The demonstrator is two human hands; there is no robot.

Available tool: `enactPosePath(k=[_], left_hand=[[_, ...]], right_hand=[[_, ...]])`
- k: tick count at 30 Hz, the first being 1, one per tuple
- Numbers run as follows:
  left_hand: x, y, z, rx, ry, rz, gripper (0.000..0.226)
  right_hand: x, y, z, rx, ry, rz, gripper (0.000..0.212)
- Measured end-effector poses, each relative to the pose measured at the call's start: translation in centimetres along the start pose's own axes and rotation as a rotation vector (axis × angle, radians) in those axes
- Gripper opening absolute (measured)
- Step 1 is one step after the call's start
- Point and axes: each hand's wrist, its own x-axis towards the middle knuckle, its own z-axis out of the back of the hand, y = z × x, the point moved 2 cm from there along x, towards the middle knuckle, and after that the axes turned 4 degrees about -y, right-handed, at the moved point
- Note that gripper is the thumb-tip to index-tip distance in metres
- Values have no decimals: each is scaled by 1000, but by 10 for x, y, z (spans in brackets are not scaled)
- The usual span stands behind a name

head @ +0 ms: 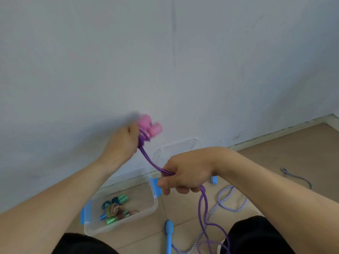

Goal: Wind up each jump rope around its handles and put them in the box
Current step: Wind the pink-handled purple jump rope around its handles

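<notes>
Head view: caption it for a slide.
Left hand holds pink handles; right hand feeds purple rope above the box.

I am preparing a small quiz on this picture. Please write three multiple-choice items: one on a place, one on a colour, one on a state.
1. Where is the clear box?
A. on the floor by the wall
B. on a chair
C. on the person's lap

2. What colour is the rope in the hands?
A. green
B. purple
C. red

3. What does the right hand do?
A. rests flat on the floor
B. hangs idle
C. grips the rope

Answers: 1 A, it stands on the floor tiles by the wall; 2 B, purple strands run from the pink handles; 3 C, fingers curl round the rope.
</notes>
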Motion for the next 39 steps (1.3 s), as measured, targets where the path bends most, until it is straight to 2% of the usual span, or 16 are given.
enactPosePath(k=[2,4,6,8,10,13,14,16,17,21,24,28,32,35,37,39], left_hand=[[-14,5,-17,354,379,62,58],[-39,10,-33,526,859,166,55],[-58,8,-43,356,1197,310,69],[-64,-1,-50,-8,1337,453,101],[-70,-18,-49,-369,1433,503,117],[-72,-38,-41,-650,1388,389,112],[-71,-43,-38,-677,1333,338,104],[-66,-49,-32,-703,1213,255,82],[-64,-49,-28,-725,1156,236,76],[-49,-48,-20,-826,930,252,72],[-36,-42,-18,-775,701,301,70],[-20,-21,-13,-619,449,395,52],[-22,-5,-19,-290,430,373,59],[-32,-3,-35,-97,449,271,62],[-43,-8,-44,62,589,256,63],[-56,-13,-46,166,831,315,67]], right_hand=[[-2,7,5,32,-157,105,33],[0,0,19,-24,-447,173,29],[3,-17,28,19,-625,179,25],[6,-37,32,172,-710,169,22],[8,-56,34,324,-782,140,24],[8,-80,31,484,-753,67,19],[8,-86,30,509,-732,48,18],[9,-95,26,490,-704,31,34],[10,-96,25,496,-669,32,35],[18,-86,19,675,-484,1,25],[15,-86,20,565,-507,-90,43],[12,-71,20,303,-475,-118,36],[12,-44,17,-32,-463,10,28],[12,-31,13,-184,-481,130,18],[11,-28,14,-186,-529,167,12],[8,-28,17,-94,-564,151,12]])
